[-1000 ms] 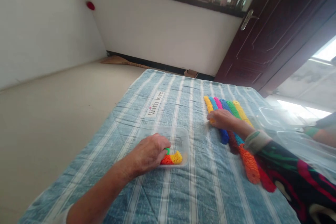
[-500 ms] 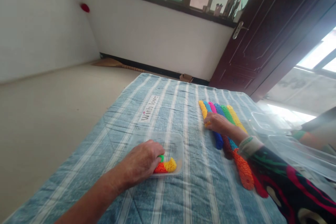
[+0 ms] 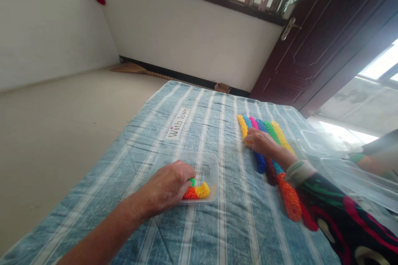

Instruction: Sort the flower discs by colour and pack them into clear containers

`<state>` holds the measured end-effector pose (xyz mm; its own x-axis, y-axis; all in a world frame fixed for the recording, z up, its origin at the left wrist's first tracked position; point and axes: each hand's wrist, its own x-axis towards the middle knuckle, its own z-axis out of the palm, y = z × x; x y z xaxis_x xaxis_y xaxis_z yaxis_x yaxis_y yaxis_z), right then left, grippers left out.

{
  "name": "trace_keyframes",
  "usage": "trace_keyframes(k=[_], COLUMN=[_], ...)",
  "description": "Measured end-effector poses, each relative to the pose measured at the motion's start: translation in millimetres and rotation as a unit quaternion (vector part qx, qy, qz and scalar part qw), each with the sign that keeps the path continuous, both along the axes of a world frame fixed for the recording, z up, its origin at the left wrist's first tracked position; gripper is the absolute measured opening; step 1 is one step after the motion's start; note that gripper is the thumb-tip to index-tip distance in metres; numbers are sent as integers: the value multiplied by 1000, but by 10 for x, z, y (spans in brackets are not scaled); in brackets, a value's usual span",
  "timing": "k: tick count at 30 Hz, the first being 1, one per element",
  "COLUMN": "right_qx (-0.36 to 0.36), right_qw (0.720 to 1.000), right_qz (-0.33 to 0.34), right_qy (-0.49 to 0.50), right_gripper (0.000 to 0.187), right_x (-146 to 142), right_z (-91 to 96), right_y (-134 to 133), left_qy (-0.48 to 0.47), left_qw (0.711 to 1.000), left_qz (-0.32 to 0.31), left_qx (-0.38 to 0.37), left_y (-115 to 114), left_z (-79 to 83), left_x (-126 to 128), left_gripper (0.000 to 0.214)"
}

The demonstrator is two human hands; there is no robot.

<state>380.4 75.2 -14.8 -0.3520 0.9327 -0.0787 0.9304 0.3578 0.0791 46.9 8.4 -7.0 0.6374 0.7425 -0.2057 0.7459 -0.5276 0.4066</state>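
Note:
My left hand [image 3: 169, 184] reaches into a clear plastic tray [image 3: 209, 164] on the striped cloth, fingers curled over a green piece [image 3: 192, 181] beside red [image 3: 189, 194] and yellow [image 3: 202, 190] knobbly pieces. My right hand [image 3: 260, 141] lies palm down on a row of coloured knobbly sticks [image 3: 273, 132], its fingers pressed on the yellow-orange one at the left. An orange stick [image 3: 290, 201] lies nearer, beside my patterned sleeve [image 3: 338, 219].
A blue striped cloth [image 3: 199, 232] marked "With love" covers the surface. Clear plastic containers [image 3: 351, 174] sit at the right, where another person's arm [image 3: 373, 159] shows. Bare floor lies to the left, a dark door [image 3: 314, 45] behind.
Both hands stay where they were, the left in the tray and the right on the sticks. Only the camera has shifted slightly.

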Motion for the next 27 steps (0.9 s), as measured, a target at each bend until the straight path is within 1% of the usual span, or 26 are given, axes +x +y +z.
trace_keyframes(k=[5,8,15,22,27], right_qx=[1,15,32,41,37], right_qw=[999,998,996,996,997], right_qz=[-3,-7,-24,-28,-38], right_qy=[42,53,76,73,60], right_gripper=[18,16,14,11,14], right_x=[93,131,232,233,201], right_z=[-33,-55,-88,-74,-67], right_y=[51,77,127,132,152], left_qy=[0,5,16,13,8], left_qw=[1000,1000,1000,1000,1000], left_qz=[11,14,5,0,-6], left_qx=[-6,-8,-9,-1,1], left_y=[-9,-16,-21,-9,-13], left_z=[19,35,54,31,30], left_x=[14,23,29,29,16], left_gripper=[18,18,18,18,18])
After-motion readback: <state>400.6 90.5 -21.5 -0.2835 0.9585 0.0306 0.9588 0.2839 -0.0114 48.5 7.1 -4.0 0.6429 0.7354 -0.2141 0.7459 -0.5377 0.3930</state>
